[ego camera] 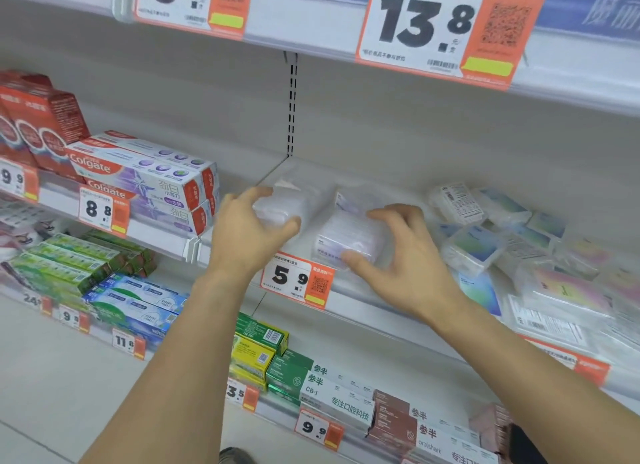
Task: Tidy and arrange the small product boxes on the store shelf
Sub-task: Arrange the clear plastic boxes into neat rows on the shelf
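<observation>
Two small clear plastic product boxes sit near the front of the middle shelf [363, 290]. My left hand [247, 235] grips the left clear box [287, 204], fingers and thumb curled round its near end. My right hand [401, 259] holds the right clear box with a pale purple label [346, 235], thumb at its front corner, fingers over its right side. To the right lies a loose jumble of several similar small boxes [485, 228] with blue and green labels, some tilted or stacked.
Colgate toothpaste cartons [145, 176] stand left of my left hand. A 5.9 price tag [296, 280] hangs on the shelf edge below the boxes. The upper shelf with a 13.8 tag [429, 27] overhangs. Lower shelves hold green, yellow and brown cartons.
</observation>
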A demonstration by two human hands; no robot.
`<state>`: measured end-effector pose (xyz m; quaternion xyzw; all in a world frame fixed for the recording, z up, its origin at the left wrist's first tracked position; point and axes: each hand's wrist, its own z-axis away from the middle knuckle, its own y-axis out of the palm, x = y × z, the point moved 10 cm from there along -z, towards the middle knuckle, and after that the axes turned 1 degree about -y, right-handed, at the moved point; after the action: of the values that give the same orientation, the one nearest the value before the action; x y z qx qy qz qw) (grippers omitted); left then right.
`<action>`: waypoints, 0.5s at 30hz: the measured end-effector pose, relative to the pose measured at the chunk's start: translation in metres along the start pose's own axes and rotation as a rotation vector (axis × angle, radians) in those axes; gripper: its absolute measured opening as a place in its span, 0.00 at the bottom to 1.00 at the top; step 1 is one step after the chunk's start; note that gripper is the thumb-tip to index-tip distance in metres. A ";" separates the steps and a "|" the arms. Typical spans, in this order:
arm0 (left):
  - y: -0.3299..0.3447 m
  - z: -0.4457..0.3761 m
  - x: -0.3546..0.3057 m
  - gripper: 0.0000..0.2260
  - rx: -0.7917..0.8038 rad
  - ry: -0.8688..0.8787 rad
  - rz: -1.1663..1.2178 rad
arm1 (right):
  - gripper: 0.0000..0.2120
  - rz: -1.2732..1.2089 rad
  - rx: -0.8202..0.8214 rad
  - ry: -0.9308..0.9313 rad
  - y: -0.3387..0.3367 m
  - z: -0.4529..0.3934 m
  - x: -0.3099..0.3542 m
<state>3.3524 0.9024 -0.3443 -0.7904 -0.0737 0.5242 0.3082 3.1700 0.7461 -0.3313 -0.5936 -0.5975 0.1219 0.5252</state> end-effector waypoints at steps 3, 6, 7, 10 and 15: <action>-0.016 0.000 0.002 0.25 -0.110 -0.143 0.287 | 0.23 -0.075 -0.115 -0.089 -0.018 -0.009 0.027; -0.004 0.004 0.002 0.21 -0.009 -0.362 0.769 | 0.31 -0.146 0.020 -0.088 -0.006 -0.029 0.050; 0.002 0.007 -0.005 0.20 0.060 -0.390 0.884 | 0.36 -0.193 0.091 -0.080 0.003 -0.036 0.057; 0.011 0.016 -0.026 0.24 0.227 -0.387 0.890 | 0.41 -0.359 0.131 -0.095 0.015 -0.056 0.073; -0.032 0.006 -0.018 0.25 -0.103 -0.169 0.381 | 0.32 -0.197 0.017 -0.029 0.003 -0.078 0.067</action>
<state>3.3458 0.9228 -0.3141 -0.7580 0.0250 0.6330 0.1555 3.2491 0.7660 -0.2682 -0.5256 -0.6595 0.0831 0.5310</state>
